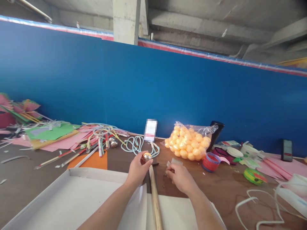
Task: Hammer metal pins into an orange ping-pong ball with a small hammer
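My left hand (137, 169) is closed around a small ball (147, 157), its top orange and its lower part shiny silver. Just below that hand runs a pale wooden stick (155, 199), lying lengthwise toward me. A dark, thin piece (155, 164) shows beside the stick's far end. My right hand (179, 177) is in a pinch to the right of the stick; what sits between its fingertips is too small to make out. Behind its knuckles lies a translucent sheet (177, 161), partly covered by the hand.
A clear bag of orange balls (189, 143) stands behind my right hand, with a red tape roll (211, 161) beside it. Pale blue cord (134, 145) is coiled ahead. A white box lid (100, 188) lies at left, paper sheets (57, 131) beyond. White cable (254, 199) loops at right.
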Motion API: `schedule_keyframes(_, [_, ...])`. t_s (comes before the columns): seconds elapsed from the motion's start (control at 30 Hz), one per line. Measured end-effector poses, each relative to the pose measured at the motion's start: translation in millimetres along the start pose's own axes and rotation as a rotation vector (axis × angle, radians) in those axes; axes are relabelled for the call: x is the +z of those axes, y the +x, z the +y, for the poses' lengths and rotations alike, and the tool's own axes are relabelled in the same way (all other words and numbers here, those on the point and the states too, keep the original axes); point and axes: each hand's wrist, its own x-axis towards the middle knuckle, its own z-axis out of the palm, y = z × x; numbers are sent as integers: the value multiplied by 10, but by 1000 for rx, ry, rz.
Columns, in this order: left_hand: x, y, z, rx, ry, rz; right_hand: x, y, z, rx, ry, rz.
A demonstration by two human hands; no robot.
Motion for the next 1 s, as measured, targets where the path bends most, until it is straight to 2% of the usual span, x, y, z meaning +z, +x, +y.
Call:
schedule_keyframes(0.4, [-1, -20, 32, -14, 30, -22, -84, -67, -194, 61, -237, 22])
schedule_keyframes(0.7, [3, -3, -23, 17, 68, -32, -82, -143, -168, 26, -178, -132])
schedule_keyframes(1.0, [12, 12, -60, 23, 70, -47, -99, -206, -159, 4, -199, -158])
